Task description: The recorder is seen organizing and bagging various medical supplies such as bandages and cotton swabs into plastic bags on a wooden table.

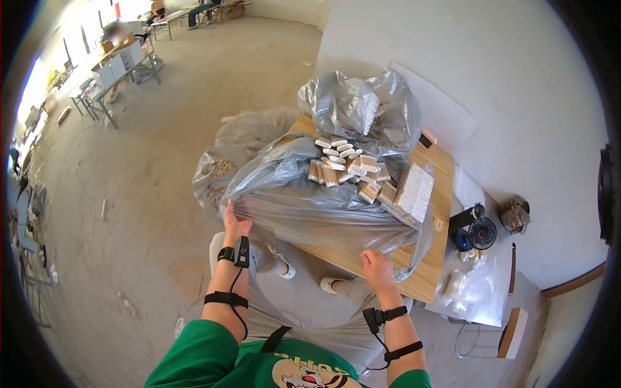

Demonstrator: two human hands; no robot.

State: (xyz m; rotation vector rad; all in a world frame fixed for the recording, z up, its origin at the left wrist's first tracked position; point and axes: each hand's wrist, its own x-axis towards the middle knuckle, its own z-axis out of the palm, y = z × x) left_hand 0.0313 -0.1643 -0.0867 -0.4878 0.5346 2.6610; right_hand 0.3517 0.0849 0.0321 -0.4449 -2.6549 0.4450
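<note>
Head view: left hand [237,224] gripping a gathered edge of translucent plastic bag [310,216]; right hand [377,266] closed on its near edge, film stretched between. Bag lies over wooden table [442,184], small packs [333,176] piled beyond the stretched film. Black fan [482,233] off right.

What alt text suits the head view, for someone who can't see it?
The person's left hand and right hand hold translucent grey plastic film along the near edge of a pale wooden table; small oblong tan-and-white packs lie piled beyond.
</note>
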